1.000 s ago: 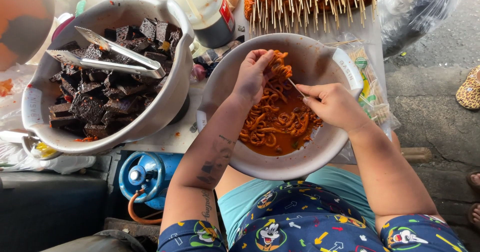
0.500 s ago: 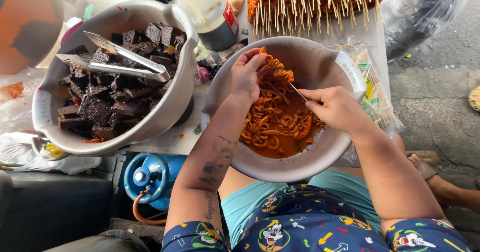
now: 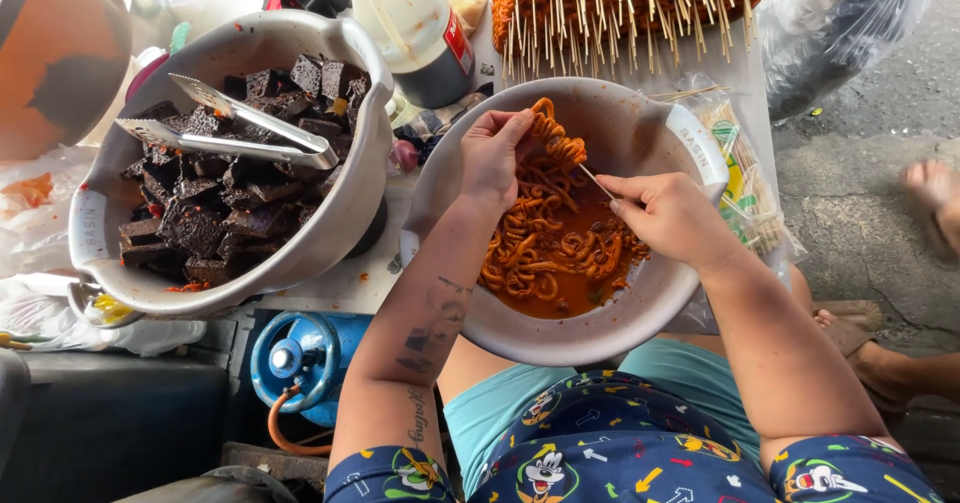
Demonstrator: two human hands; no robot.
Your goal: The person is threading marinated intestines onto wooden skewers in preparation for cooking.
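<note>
A large grey basin [image 3: 640, 315] rests on my lap, holding orange-sauced curly strips [image 3: 545, 248]. My left hand [image 3: 493, 155] pinches a folded strip [image 3: 557, 135] lifted over the basin. My right hand [image 3: 668, 215] grips a thin bamboo skewer [image 3: 597, 182], whose tip points into that lifted strip. Both hands hover above the basin's middle.
A second basin [image 3: 350, 183] at the left holds dark cubes and metal tongs [image 3: 235, 128]. Finished skewers [image 3: 620, 8] are piled at the top. A pack of bare sticks [image 3: 740, 178] lies right of the basin. A blue gas canister [image 3: 300, 358] stands below. Another person's feet [image 3: 935, 188] are at the right.
Both hands have lifted slightly, and the strip in my left hand now hangs higher over the basin. A foot came into view at the right edge.
</note>
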